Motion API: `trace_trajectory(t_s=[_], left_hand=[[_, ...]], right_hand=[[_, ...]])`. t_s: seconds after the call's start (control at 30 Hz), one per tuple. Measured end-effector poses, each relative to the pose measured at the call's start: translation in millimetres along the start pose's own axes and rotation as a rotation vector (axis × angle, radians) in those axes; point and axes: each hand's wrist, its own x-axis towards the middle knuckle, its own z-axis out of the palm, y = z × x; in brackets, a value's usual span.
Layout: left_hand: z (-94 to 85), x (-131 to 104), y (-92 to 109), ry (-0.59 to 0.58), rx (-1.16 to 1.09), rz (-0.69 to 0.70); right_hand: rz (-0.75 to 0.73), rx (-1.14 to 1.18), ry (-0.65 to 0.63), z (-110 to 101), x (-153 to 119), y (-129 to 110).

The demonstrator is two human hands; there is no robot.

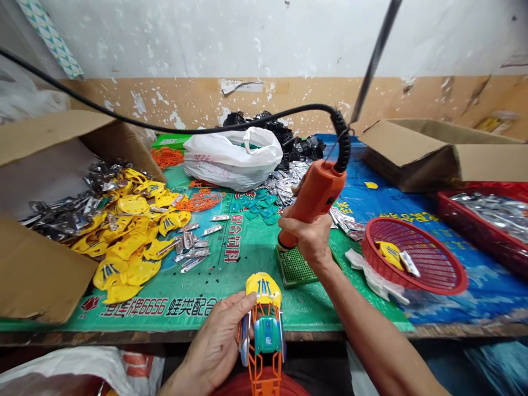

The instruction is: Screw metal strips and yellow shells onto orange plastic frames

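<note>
My left hand is closed on a toy car body at the table's front edge. The body has a yellow front, a green middle piece, shiny silver sides and an orange frame. My right hand is wrapped round an orange electric screwdriver, which points down. Its tip is over a small green mesh tray; whether it touches the tray is hidden. A black coiled cable runs from the tool's top.
On the left, a cardboard box spills yellow shells and silver parts. Green pieces, orange frames and a white bag lie behind. On the right are a red basket, a red crate and another carton.
</note>
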Motion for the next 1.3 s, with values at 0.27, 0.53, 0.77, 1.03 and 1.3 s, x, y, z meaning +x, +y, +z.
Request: trace_trajectory(t_s=[0.27,0.53,0.77,1.03,1.3], left_hand=[[-1.1,0.7,-2.1,-0.039,-0.061,0.08],[-4.2,7.1,-6.1,-0.044,-0.076,0.1],[-5.0,8.4,-5.7,-0.018,-0.101,0.082],[-7.3,10.3,-7.9,-0.04,-0.108,0.082],[-4.8,12.7,-12.0,-0.025,-0.077,0.092]], right_hand=[[-0.056,0.311,-0.014,-6.5,-8.3,-32.9],[0.05,0.429,-0.194,-0.4,-51.1,-74.4],[0.124,0.462,-0.27,5.8,-62.3,-65.7],[0.179,0.465,-0.263,9.5,-66.2,-67.3],[0.1,0.357,-0.304,4.8,-67.2,-56.3]])
